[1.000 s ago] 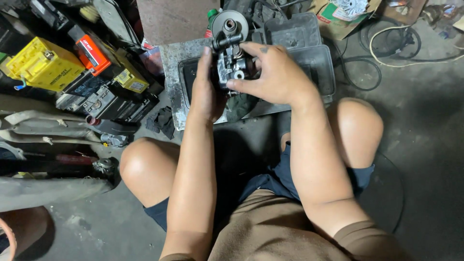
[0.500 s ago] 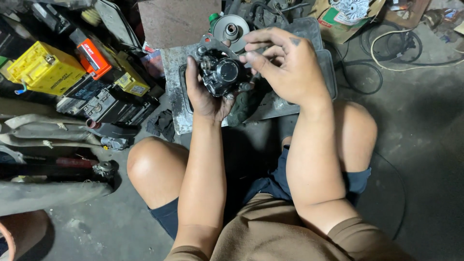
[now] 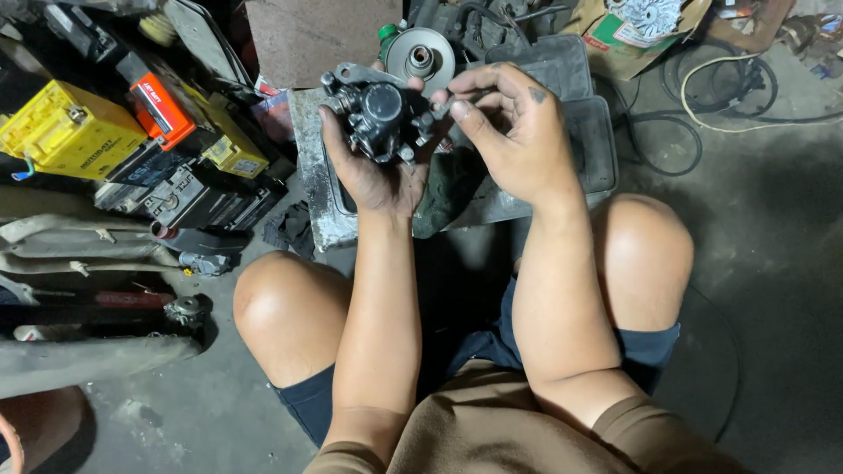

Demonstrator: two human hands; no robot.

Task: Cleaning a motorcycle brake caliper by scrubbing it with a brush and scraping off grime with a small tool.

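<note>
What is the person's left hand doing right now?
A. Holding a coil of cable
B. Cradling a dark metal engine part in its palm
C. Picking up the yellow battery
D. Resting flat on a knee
B: the left hand lies palm up with the dark metal engine part resting in it, while the right hand pinches at the part's side.

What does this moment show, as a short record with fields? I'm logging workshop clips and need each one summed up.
Setting: concrete workshop floor, person squatting
Left hand: palm up, cradling a dark metal engine part
Right hand: fingers pinch a small piece at the part's right side
Beneath: grey metal tray
Behind: round pulley
Left side: yellow battery, other batteries
Right side: coiled cables
</note>
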